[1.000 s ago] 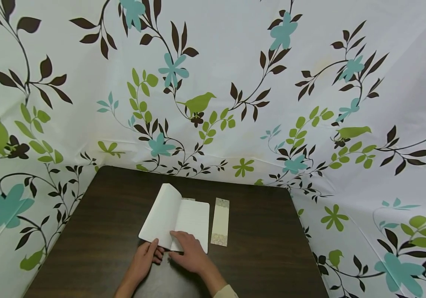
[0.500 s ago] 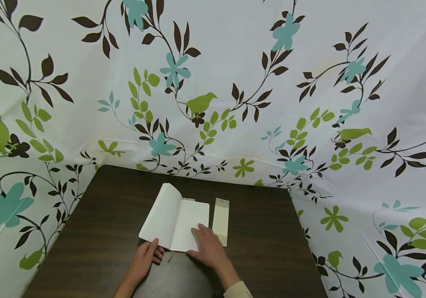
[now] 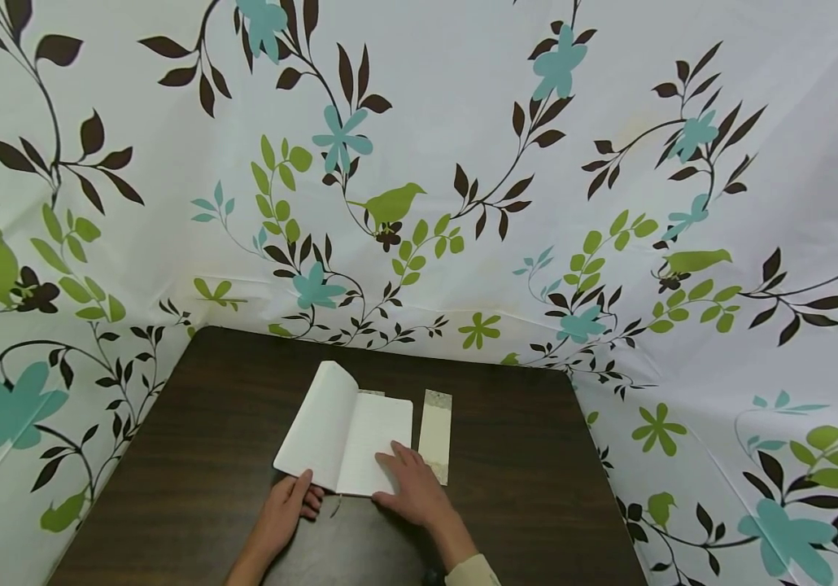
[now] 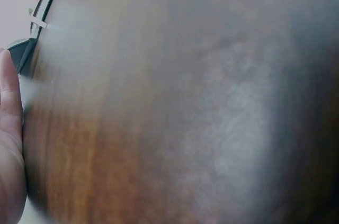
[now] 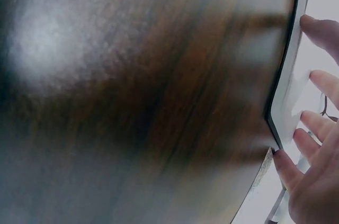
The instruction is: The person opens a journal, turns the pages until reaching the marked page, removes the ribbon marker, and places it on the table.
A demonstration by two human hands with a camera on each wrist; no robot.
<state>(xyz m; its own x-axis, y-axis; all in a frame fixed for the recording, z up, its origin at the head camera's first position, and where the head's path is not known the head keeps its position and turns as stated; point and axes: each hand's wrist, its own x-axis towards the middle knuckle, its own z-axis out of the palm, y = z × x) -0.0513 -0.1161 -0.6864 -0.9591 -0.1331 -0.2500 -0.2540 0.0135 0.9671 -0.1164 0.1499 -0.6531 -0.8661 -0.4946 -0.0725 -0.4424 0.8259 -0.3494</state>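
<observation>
A notebook [image 3: 369, 443] with blank-looking white pages lies spread on the dark table, its left side raised at a slant. My left hand [image 3: 283, 513] pinches the lower left corner, thumb on the page and fingers underneath. In the left wrist view that hand [image 4: 9, 144] shows at the left edge, by the notebook's dark cover [image 4: 22, 53]. My right hand [image 3: 415, 488] rests with spread fingers on the lower part of the right page. In the right wrist view the fingertips [image 5: 312, 28] touch the page. A thin ribbon [image 3: 336, 506] pokes out below the spine.
A cream strip [image 3: 435, 427] with speckled ends, like a bookmark, lies right of the notebook, its lower end close to my right hand. A small pale edge [image 3: 372, 393] peeks from behind the notebook's top. A leaf-patterned cloth [image 3: 426, 163] surrounds the brown table [image 3: 536, 488].
My right hand has moved right, from the notebook's spine onto the right page, uncovering the ribbon. Over the last half second it has barely shifted. The left hand keeps its hold.
</observation>
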